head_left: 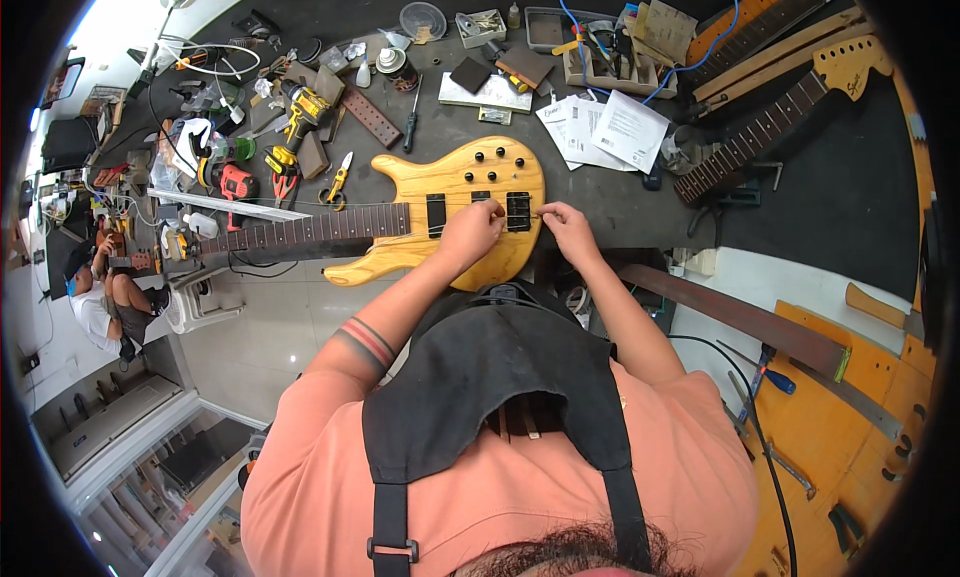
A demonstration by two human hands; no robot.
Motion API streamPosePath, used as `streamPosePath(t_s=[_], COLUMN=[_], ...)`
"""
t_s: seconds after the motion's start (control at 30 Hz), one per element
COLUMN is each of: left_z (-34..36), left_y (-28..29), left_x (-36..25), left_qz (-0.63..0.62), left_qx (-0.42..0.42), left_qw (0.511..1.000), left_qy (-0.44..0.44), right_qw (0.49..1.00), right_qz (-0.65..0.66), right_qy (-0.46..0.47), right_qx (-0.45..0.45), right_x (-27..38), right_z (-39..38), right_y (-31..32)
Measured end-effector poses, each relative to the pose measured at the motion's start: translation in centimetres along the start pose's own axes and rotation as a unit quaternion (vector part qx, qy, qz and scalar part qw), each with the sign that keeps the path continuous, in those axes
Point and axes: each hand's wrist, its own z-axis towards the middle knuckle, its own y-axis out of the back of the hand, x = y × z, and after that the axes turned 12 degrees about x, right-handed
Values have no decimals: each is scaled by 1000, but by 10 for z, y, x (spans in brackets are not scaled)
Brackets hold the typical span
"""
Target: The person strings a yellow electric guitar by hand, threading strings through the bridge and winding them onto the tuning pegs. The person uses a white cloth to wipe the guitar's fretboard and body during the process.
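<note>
A natural-wood electric bass guitar (pixel 462 182) lies across the bench in front of me, its dark-fretboard neck (pixel 310 228) pointing left. Black knobs sit on its upper part. My left hand (pixel 472 235) rests over the body between the black pickup (pixel 436 215) and the black bridge (pixel 518 207), its fingers closed together at the bridge's left side. At the body's right end, my right hand (pixel 570 231) pinches with thumb and forefinger close to the bridge. Whatever either set of fingertips holds is too small to make out.
Beyond the bass lie a screwdriver (pixel 412 117), yellow-handled pliers (pixel 341 180), a yellow drill (pixel 304 109), a red drill (pixel 237 183) and papers (pixel 628 132). Another guitar neck (pixel 765 127) lies right. A long metal blade (pixel 740 317) projects nearby. A seated person (pixel 95 302) holds a guitar far left.
</note>
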Motion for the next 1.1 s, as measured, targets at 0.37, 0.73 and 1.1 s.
streamPosePath(t_s=[0.37,0.73,1.1], left_z=[7,2,-1], left_y=[-6,-5,-8], left_x=[4,8,19], left_qz=[25,10,-35], left_qx=[-17,-8,-24], left_qw=[997,998,997], left_qy=[-71,-64,-64], right_qw=[1000,1000,999], right_qz=[-11,10,6], right_qy=[28,15,-43], right_qx=[-2,16,31], right_x=[0,-1,20], right_z=[13,13,5], right_y=[5,3,7])
